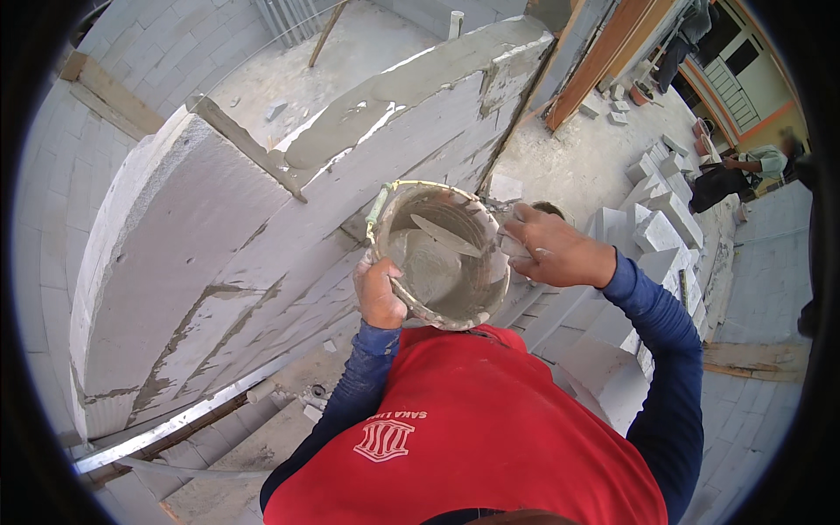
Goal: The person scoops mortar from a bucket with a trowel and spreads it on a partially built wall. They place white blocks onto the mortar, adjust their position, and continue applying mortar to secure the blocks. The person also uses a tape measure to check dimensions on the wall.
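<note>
My left hand (380, 294) grips the near left rim of a round, mortar-smeared bucket (492, 278), held in front of my chest. Wet grey mortar (427, 267) lies in its bottom. Across the bucket's mouth reaches the pale blade of a trowel (446, 236). My right hand (553, 248) is closed at the bucket's right rim, around the trowel's handle, most of which the fingers hide. Just beyond the bucket runs a wall of light grey blocks (350, 197), with a grey mortar layer (376, 105) spread along its top and a taller block (179, 188) at its left.
Stacked light blocks (661, 223) stand to my right. A wooden frame post (604, 61) rises at the wall's far end. Another person (752, 166) sits at the far right, and a second person (682, 44) is farther back. A metal straightedge (175, 426) lies low at the left.
</note>
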The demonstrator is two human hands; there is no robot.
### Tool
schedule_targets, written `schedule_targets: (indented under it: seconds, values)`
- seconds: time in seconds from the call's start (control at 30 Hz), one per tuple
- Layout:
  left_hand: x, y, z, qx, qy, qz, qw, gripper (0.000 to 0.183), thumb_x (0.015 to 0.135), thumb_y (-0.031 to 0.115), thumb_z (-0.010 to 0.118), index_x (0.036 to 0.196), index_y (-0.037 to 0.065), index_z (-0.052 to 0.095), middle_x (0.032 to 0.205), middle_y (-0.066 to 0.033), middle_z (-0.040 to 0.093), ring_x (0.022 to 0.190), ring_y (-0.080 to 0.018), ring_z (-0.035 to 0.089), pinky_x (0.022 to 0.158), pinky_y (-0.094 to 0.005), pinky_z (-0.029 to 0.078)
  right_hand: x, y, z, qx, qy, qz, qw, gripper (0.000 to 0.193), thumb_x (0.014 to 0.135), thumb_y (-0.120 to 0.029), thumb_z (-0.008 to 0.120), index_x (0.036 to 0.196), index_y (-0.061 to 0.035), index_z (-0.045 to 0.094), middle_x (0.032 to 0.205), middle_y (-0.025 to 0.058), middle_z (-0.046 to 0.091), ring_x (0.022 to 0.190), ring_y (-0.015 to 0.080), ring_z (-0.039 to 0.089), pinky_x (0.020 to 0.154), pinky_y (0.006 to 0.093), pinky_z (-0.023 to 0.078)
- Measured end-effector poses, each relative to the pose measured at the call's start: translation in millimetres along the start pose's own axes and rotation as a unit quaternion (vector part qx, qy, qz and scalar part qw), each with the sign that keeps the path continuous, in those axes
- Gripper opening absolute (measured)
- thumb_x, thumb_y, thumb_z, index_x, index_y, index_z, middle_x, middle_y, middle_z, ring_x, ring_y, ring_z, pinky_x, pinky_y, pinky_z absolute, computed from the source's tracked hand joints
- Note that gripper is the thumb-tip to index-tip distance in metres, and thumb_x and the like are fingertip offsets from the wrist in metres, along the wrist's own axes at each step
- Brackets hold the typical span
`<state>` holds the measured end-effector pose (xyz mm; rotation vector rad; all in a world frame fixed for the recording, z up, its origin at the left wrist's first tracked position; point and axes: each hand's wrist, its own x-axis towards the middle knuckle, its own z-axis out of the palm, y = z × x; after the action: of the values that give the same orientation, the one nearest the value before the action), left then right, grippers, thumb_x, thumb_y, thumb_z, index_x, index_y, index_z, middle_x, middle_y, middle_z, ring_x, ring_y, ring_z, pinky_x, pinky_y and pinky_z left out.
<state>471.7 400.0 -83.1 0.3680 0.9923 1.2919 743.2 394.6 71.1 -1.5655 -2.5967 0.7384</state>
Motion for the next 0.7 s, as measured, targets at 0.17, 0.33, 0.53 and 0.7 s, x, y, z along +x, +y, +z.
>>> schedule_targets:
  seconds: [0.17, 0.33, 0.53, 0.7]
  values:
    - [11.0, -0.6, 10.4, -0.012, -0.035, -0.028, 0.999, 0.011, 0.072, -0.002, 0.054, 0.081, 0.001, 0.059, 0.084, -0.0025, 0.057, 0.075, -0.0156, 0.054, 0.074, -0.0306, 0.049, 20.2, -3.2, -56.0, -0.011, 0.202, -0.028, 0.979, 0.045, 0.082, -0.013, 0.077, 0.118, 0.0054, 0.058, 0.1, 0.0242, 0.059, 0.096, 0.0441, 0.061, 0.084, 0.0502, 0.051]
    - [16.9, -1.1, 5.3, 0.018, -0.052, -0.024, 0.998, 0.01, 0.072, -0.002, 0.055, 0.081, 0.001, 0.059, 0.078, -0.0021, 0.054, 0.071, -0.016, 0.054, 0.069, -0.0308, 0.049, 95.5, -45.5, -34.8, -0.178, 0.289, -0.017, 0.94, 0.039, 0.081, -0.005, 0.07, 0.116, 0.008, 0.058, 0.092, 0.0198, 0.06, 0.077, 0.0376, 0.067, 0.066, 0.0439, 0.055]
    - [15.1, 6.0, -1.4, -0.004, -0.04, -0.054, 0.998, 0.023, 0.074, -0.001, 0.049, 0.092, -0.002, 0.064, 0.088, -0.0054, 0.064, 0.078, -0.0174, 0.063, 0.071, -0.0304, 0.053, 83.5, -97.1, 10.3, -0.228, 0.172, -0.038, 0.958, 0.056, 0.075, -0.004, 0.071, 0.125, 0.0142, 0.054, 0.1, 0.0189, 0.061, 0.084, 0.0321, 0.072, 0.068, 0.0393, 0.058]
    - [10.0, 13.4, -8.2, 0.013, -0.086, 0.003, 0.996, 0.024, 0.074, -0.002, 0.05, 0.094, -0.002, 0.064, 0.085, -0.0045, 0.064, 0.076, -0.0155, 0.061, 0.069, -0.0289, 0.052, 86.4, -89.8, -31.4, -0.251, 0.165, 0.016, 0.954, 0.049, 0.076, -0.004, 0.073, 0.122, 0.0044, 0.058, 0.102, 0.0175, 0.061, 0.085, 0.035, 0.07, 0.072, 0.0431, 0.056]
